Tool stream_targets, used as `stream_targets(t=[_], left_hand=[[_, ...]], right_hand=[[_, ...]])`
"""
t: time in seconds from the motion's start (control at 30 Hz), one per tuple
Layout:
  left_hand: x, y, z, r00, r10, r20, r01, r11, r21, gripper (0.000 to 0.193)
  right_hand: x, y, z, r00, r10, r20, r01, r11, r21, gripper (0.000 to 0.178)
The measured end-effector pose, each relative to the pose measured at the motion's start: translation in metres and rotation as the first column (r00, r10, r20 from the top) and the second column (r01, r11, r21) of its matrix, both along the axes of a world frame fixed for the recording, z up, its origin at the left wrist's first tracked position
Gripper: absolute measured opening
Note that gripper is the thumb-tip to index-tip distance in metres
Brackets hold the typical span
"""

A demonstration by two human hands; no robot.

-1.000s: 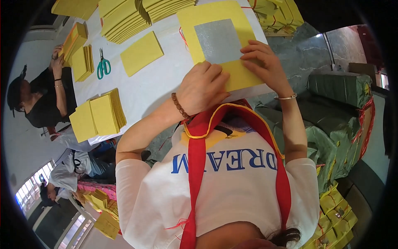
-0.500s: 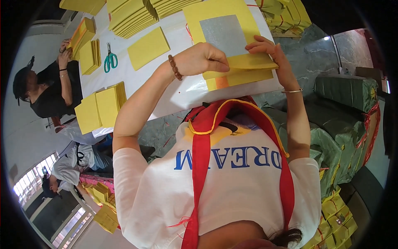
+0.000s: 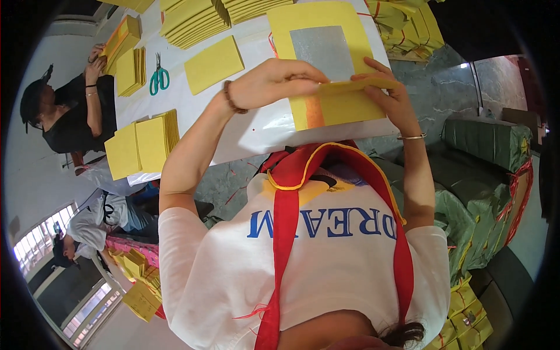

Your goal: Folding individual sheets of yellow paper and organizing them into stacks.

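A large yellow paper sheet (image 3: 352, 112) with a silver-grey rectangle (image 3: 321, 49) lies at the near edge of the table, part of it folded up into a narrow raised strip. An orange band (image 3: 314, 111) runs along the near left part of the paper. My left hand (image 3: 280, 83) is closed on the left end of the strip, its fingertips partly hidden. At the other end, my right hand (image 3: 386, 93) pinches the strip between thumb and fingers. To the left lie a flat yellow packet (image 3: 213, 64) and teal-handled scissors (image 3: 159, 79).
Stacks of folded yellow paper (image 3: 195, 23) line the far side, with another pile (image 3: 153, 140) at the near left corner. A person in black (image 3: 79, 114) handles yellow paper at left. Green wrapped bundles (image 3: 466, 186) stand right of me, and yellow bundles (image 3: 408, 29) beyond the table.
The folded flap has been raised into a narrower strip, baring more of the orange band and lower layer. My right thumb and fingers have closed round its right end. The view has shifted slightly.
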State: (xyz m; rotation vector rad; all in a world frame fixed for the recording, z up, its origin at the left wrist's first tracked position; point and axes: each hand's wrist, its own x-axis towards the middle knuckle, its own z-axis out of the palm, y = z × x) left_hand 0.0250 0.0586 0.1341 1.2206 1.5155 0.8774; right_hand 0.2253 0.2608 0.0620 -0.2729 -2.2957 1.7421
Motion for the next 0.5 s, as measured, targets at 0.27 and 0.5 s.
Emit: stream_targets(t=[0.27,0.5], left_hand=[[0.01,-0.029,-0.026,0.515,0.271,-0.813,0.092,0.926,0.366,0.048],[0.032,-0.05,-0.024,0.566,0.368,-0.737,0.152,0.832,0.533,0.03]], right_hand=[[-0.004,0.005,0.009,0.998,0.0,-0.059,0.006,0.994,0.106,0.033],[0.009,-0.009,0.035,0.975,0.157,-0.157,0.001,0.704,0.71,0.031]])
